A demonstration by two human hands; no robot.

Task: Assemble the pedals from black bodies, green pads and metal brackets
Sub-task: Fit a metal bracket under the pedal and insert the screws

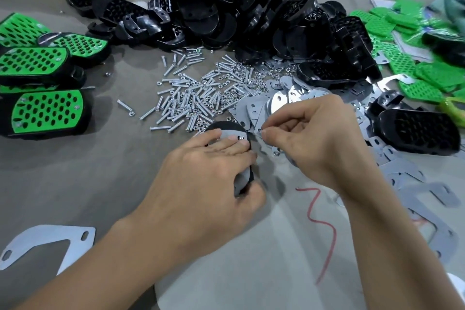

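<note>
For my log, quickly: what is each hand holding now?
Left hand: grips black body with bracket.
Right hand: pinches a small metal part.

Finished pedals [45, 111] lie left, screws [186, 98] centre, bodies [251, 7] behind, pads [412, 70] right.

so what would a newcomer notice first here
A big heap of black bodies at far centre, shiny bolts and nuts spilled before it. Finished green-topped pedals lie at left; in the middle the left hand holds a bracketed body while the right hand pinches a small fastener.
</note>
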